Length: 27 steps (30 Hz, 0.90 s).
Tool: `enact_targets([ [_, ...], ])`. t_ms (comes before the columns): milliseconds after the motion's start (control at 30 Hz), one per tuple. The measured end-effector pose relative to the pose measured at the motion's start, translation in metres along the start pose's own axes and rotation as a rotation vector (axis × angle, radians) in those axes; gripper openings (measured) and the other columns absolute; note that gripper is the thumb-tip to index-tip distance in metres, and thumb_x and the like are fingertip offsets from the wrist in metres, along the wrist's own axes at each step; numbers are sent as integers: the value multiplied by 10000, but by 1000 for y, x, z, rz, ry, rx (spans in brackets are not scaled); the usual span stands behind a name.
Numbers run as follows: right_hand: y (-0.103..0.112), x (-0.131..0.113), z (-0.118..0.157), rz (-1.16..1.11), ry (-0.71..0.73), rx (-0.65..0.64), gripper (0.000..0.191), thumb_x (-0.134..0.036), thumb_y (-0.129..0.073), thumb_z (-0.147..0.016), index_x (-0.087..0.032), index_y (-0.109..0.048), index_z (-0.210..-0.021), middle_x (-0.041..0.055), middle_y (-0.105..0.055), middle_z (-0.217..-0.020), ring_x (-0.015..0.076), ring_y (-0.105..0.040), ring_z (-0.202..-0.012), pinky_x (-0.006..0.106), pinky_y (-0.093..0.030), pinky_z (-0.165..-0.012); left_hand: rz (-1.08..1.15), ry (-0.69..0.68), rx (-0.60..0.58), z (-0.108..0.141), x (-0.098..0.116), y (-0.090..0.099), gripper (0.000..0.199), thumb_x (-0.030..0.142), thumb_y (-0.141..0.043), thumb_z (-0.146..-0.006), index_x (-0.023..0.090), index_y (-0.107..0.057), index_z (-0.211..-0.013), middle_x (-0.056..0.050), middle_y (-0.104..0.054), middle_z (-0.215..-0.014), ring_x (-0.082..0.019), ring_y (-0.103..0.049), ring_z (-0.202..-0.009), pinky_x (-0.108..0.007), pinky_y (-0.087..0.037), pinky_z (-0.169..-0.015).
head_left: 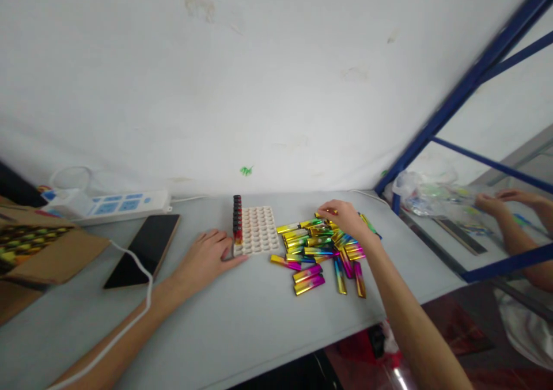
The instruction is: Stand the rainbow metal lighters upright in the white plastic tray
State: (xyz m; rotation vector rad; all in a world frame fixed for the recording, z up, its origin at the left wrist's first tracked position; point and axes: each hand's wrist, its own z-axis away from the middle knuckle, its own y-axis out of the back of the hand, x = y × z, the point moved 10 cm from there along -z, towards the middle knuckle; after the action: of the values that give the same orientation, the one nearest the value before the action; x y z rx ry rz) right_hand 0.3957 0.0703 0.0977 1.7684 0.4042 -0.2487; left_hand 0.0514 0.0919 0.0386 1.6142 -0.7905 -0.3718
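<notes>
Grey tabletop (242,326), white holed tray (261,228), shiny multicol. pcs (317,250), blk phone (149,243), pwr strip (129,205), cardbd box (80,254)

You have twenty-plus overlapping slim shiny multicoloured pieces (309,284), one white gridded tray (260,233), one flat black phone (146,249), one brown cardboard box (84,247), one white power strip (149,201).

Loose pieces (318,241) blend gold, magenta, green and blue; the gridded tray (260,228) is cream.

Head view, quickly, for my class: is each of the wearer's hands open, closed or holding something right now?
Left hand: open, thumb at the white tray.
Right hand: fingers bent over shiny pieces; grip cannot be told.
</notes>
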Motion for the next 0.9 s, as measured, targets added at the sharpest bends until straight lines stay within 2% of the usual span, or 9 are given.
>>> enact_targets([
  [67, -7, 29, -10, 80, -53, -143, 166, -262, -710, -986, -189, -859, -1003, 109, -843, -1049, 248, -768, -954, 313, -545, -871, 9, 8, -8, 0, 0, 0, 524, 681, -655, -928, 249, -499, -677, -40, -665, -806, -273, -627, -842, -415, -443, -827],
  [133, -14, 45, -17, 134, -84, -243, 180, -268, -717, -979, -172, -864, -1018, 122, -846, -1062, 253, -772, -958, 298, -540, -853, 16, 23, -15, -1, -1, 0, 520, 674, -659, -925, 250, -496, -672, -42, -661, -802, -279, -629, -849, -414, -439, -821],
  [333, -32, 48, -33, 139, -79, -352, 106, -230, -791, -891, -170, -849, -957, 94, -847, -948, 223, -764, -831, 264, -516, -748, 24, 49, -42, 0, -2, 0, 516, 663, -663, -925, 246, -494, -669, -42, -655, -805, -276, -630, -855, -407, -429, -817],
  [433, -35, 46, -40, 131, -82, -349, 66, -203, -834, -830, -165, -817, -882, 103, -838, -932, 229, -749, -837, 269, -511, -754, 28, 52, -25, 0, -2, 1, 522, 673, -666, -917, 246, -498, -667, -38, -649, -800, -274, -625, -851, -407, -429, -821],
  [500, -31, 44, -42, 116, -87, -312, 77, -218, -816, -853, -158, -791, -894, 123, -835, -975, 235, -745, -878, 280, -516, -791, 35, 56, -26, 0, -2, 2, 521, 670, -665, -918, 246, -500, -664, -39, -646, -800, -275, -625, -852, -407, -430, -823],
  [567, -25, 40, -41, 91, -88, -259, 132, -263, -728, -942, -156, -767, -1010, 127, -830, -1027, 219, -742, -898, 283, -523, -817, 45, 55, -33, 0, -2, 2, 514, 659, -658, -928, 246, -504, -664, -41, -647, -802, -276, -627, -858, -409, -434, -829],
  [633, -15, 29, -38, -13, -81, -157, 242, -335, -613, -1025, -160, -723, -1150, 101, -821, -983, 192, -733, -837, 281, -529, -797, 49, 49, -36, 0, -1, 2, 512, 657, -652, -936, 246, -511, -665, -44, -651, -806, -280, -628, -868, -412, -437, -837],
  [767, 3, -14, -26, -389, 4, 141, 412, -518, -549, -1039, -175, -706, -1201, 1, -699, -706, 168, -632, -641, 280, -490, -670, 31, 46, -21, 1, -3, 0, 510, 659, -658, -939, 245, -528, -672, -49, -661, -818, -285, -633, -878, -418, -438, -842],
  [900, -14, -59, -16, -746, -37, 314, 453, -610, -660, -964, -197, -755, -1125, -14, -643, -685, 139, -525, -575, 271, -409, -562, 19, 35, -14, 2, -2, -2, 469, 629, -681, -944, 238, -569, -709, -43, -667, -824, -281, -637, -868, -414, -438, -831],
])
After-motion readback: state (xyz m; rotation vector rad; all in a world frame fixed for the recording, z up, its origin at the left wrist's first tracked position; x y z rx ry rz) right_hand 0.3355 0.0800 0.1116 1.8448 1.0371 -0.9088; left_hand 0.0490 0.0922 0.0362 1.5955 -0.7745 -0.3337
